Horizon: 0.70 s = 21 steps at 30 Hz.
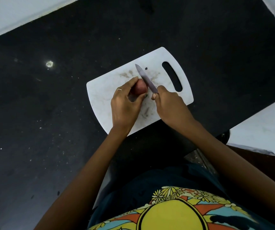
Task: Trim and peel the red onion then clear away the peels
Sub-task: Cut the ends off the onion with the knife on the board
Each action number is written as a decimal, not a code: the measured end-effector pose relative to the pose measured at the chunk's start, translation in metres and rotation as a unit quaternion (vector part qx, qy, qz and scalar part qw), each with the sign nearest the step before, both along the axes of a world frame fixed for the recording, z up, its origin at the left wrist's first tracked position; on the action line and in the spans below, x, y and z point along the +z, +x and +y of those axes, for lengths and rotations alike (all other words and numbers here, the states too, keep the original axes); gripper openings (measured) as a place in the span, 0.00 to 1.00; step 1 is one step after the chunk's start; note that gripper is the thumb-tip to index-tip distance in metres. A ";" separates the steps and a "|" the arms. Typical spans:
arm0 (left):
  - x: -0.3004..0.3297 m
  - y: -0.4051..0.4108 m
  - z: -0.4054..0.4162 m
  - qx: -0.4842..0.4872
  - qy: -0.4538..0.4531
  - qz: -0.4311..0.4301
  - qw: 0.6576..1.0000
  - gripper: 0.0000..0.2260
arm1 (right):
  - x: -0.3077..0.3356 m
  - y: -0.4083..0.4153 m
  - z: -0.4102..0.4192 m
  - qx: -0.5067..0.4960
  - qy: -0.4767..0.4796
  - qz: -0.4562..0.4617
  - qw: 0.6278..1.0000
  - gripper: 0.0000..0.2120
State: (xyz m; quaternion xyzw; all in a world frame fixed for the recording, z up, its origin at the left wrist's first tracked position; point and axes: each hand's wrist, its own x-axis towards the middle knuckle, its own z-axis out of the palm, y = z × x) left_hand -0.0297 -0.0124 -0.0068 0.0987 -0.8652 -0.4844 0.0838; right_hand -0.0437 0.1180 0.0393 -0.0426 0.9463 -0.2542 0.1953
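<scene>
A small red onion [140,87] sits on a white cutting board [103,90] on the dark counter. My left hand [125,105] grips the onion from its left side, fingers curled over it, a ring on one finger. My right hand [168,105] holds the handle of a knife [145,78]. The blade runs up and to the left and lies against the onion's right end. The handle is hidden inside my fist. No loose peels show on the board.
The board has a handle slot [172,76] at its right end and some stains. A dark black counter [50,113] surrounds it, with white walls [8,14] at the back left and a white ledge [266,127] at the right.
</scene>
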 end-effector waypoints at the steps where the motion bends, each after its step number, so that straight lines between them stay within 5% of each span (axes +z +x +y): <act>1: 0.000 0.000 0.000 -0.001 0.002 -0.001 1.000 0.23 | 0.001 0.000 0.000 0.003 0.011 -0.006 1.000 0.09; 21: -0.004 -0.005 -0.007 -0.011 0.022 -0.011 1.000 0.22 | 0.019 -0.010 -0.010 0.036 0.054 -0.093 0.994 0.02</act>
